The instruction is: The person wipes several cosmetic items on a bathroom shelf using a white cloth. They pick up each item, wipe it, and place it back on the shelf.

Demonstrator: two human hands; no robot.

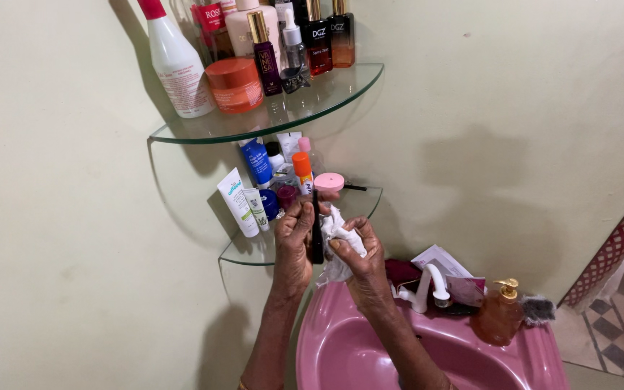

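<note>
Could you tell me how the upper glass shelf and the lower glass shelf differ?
The upper shelf is wider and carries tall bottles plus an orange jar; the lower shelf is smaller and carries short tubes and a pink round case. The left hand, holding a dark slim stick, and the right hand, holding a white cloth, overlap the lower shelf, not the upper. Both are curved glass corner shelves.

The pink sink (341, 339) is cut off below, bottle tops (254, 14) cut off above
</note>
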